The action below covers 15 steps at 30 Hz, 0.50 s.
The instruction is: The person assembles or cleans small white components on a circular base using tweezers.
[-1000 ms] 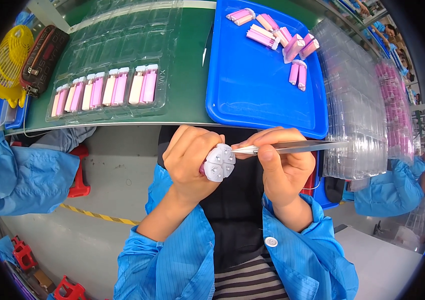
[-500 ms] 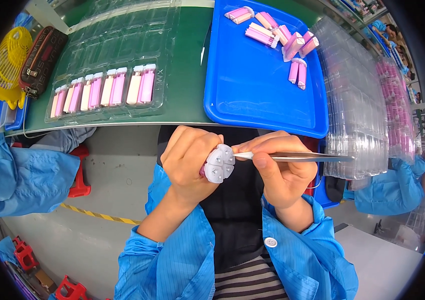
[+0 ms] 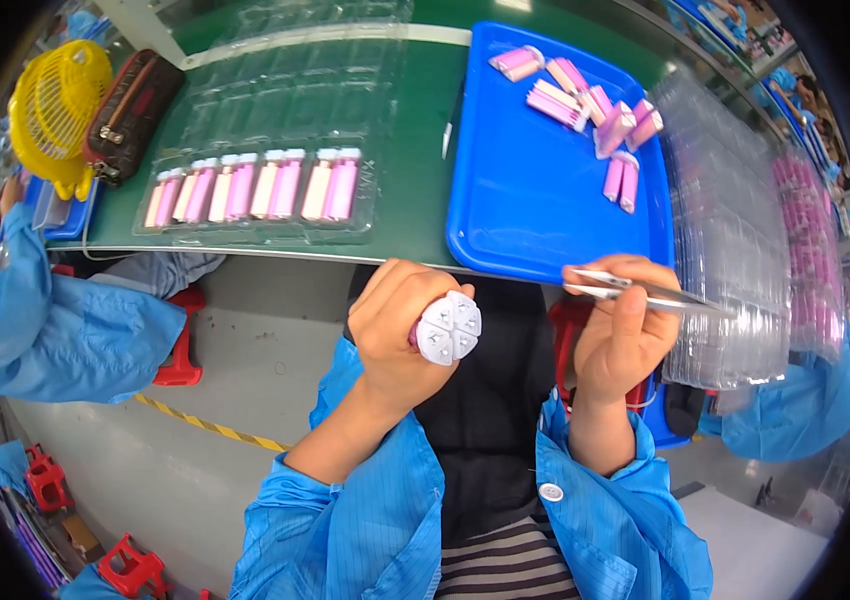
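My left hand [image 3: 385, 325] is closed around a bundle of pink pieces, whose round white end cap [image 3: 449, 328] faces up toward me. The cap is split into several wedge-shaped segments with small metal-looking spots; most of the bundle is hidden in my fist. To the right, apart from the cap, my right hand [image 3: 627, 335] grips a pair of metal tweezers [image 3: 680, 300] between thumb and fingers. The tweezers' pale tips are spread and point left, with nothing visible between them. Both hands are just in front of the table edge.
A blue tray [image 3: 545, 265] holds several pink-and-cream pieces at its far end. Left of it, a clear blister tray [image 3: 295, 110] carries a row of similar pieces [image 3: 283, 185]. Stacked clear trays [image 3: 730, 240] stand right. A yellow fan [image 3: 60, 105] and dark pouch [image 3: 135, 115] sit far left.
My right hand has drawn the tweezers away from the white cap to the right, and their tips have spread. My left hand still holds the bundle, its cap now facing me more squarely.
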Tool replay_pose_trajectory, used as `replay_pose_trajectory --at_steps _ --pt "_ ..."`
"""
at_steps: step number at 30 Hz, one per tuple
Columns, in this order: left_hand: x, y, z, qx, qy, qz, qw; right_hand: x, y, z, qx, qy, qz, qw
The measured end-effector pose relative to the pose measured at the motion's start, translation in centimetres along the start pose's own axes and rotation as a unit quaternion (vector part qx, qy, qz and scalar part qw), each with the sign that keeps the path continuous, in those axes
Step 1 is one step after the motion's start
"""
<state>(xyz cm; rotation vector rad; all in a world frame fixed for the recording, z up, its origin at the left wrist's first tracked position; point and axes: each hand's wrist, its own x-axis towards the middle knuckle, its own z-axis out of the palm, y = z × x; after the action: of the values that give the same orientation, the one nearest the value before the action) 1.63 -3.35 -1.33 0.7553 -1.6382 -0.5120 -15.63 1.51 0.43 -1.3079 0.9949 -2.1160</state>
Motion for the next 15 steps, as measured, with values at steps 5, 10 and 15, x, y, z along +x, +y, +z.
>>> replay_pose_trajectory --at_steps 5,10,15 --pt "1.7 0.4 -2.8 0.049 0.034 -0.003 0.998 0.9 1.8 -3.2 -0.163 -0.018 -0.125 0.978" --pt "5.8 -2.6 -8.2 0.298 0.071 0.018 0.952 1.2 2.6 -5.3 -0.119 0.01 -0.086 0.989" --pt "12.9 -7.0 -15.2 0.395 0.046 -0.238 0.886 1.3 2.5 -5.5 -0.105 -0.002 -0.074 0.992"
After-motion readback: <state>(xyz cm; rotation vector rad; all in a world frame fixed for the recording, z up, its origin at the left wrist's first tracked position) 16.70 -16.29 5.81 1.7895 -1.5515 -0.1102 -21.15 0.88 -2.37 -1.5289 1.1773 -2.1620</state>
